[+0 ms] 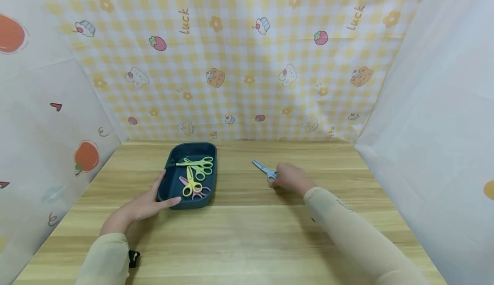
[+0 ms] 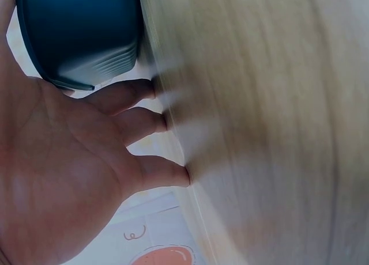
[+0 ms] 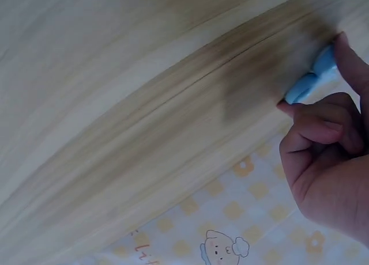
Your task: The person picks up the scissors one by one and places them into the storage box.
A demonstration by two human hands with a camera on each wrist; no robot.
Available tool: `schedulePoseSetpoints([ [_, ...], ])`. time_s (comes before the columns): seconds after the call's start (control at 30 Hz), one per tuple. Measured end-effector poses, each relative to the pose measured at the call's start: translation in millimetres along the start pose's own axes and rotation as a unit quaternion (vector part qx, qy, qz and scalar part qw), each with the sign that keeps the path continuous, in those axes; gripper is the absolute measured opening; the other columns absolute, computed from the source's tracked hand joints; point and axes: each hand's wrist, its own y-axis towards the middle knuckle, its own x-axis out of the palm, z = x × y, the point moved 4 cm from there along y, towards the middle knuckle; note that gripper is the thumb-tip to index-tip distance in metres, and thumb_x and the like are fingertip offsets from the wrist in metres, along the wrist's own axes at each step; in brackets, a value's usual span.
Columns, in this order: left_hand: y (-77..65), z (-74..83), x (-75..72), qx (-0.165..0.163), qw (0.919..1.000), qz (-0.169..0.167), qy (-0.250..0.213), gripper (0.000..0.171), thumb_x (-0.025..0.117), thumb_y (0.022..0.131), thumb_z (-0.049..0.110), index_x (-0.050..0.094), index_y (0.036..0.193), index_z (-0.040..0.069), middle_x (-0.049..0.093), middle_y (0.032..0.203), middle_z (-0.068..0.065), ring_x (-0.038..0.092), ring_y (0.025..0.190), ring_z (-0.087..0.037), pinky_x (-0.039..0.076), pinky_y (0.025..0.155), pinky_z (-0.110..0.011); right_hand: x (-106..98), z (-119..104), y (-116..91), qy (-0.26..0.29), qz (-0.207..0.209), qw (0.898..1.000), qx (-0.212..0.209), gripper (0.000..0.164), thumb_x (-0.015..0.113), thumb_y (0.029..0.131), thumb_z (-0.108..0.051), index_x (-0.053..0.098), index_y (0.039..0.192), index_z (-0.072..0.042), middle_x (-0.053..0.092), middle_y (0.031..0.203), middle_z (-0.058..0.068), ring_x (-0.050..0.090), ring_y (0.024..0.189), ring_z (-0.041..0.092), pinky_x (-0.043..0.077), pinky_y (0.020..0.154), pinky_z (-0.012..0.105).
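Observation:
My right hand pinches the handle loops of a pair of blue scissors on the table, between thumb and forefinger. Their closed blades point to the far left. In the right wrist view the blue loops sit between the two fingertips, the other fingers curled. My left hand rests against the near left corner of a dark blue tray, thumb over the front rim, fingers spread straight. Inside lie two pairs of green scissors, a yellow pair and a pink-purple pair, overlapping.
The wood-grain table ends at a yellow checked cloth hanging behind it. White sheets close off both sides. A black buckle is at the left wrist.

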Motion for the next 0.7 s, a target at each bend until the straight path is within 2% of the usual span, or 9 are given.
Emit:
schedulePoseSetpoints([
  [0.1, -1.3, -0.7, 1.3, 0.000, 1.0000, 0.000, -0.006, 0.120, 0.060, 0.099, 0.069, -0.028, 0.167, 0.022, 0.007, 0.168, -0.047, 0.027, 0.148, -0.072, 0.037, 0.111, -0.082, 0.6, -6.7, 2.5, -0.001, -0.006, 1.000, 0.009, 0.035, 0.086, 0.091, -0.033, 0.059, 0.078, -0.014, 0.045, 0.067, -0.004, 0.042, 0.061, 0.013, 0.034, 0.057, 0.029],
  [0.33, -2.1, 0.7, 1.2, 0.000, 0.9999, 0.000, -0.011, 0.120, 0.059, 0.099, 0.069, -0.029, 0.166, 0.023, 0.006, 0.168, -0.047, 0.026, 0.148, -0.073, 0.036, 0.111, -0.083, -0.4, -17.7, 6.2, -0.041, -0.019, 0.999, 0.017, 0.026, 0.084, 0.093, -0.025, 0.063, 0.086, -0.011, 0.054, 0.074, -0.001, 0.048, 0.067, 0.016, 0.039, 0.060, 0.031],
  [0.7, -0.3, 0.2, 1.4, 0.003, 0.9999, 0.000, -0.010, 0.119, 0.060, 0.099, 0.068, -0.028, 0.167, 0.023, 0.005, 0.168, -0.047, 0.025, 0.148, -0.073, 0.036, 0.110, -0.083, -0.4, -22.8, 8.6, -0.051, -0.028, 0.998, 0.036, 0.018, 0.079, 0.091, -0.013, 0.064, 0.082, -0.010, 0.055, 0.071, 0.000, 0.048, 0.065, 0.017, 0.039, 0.059, 0.031],
])
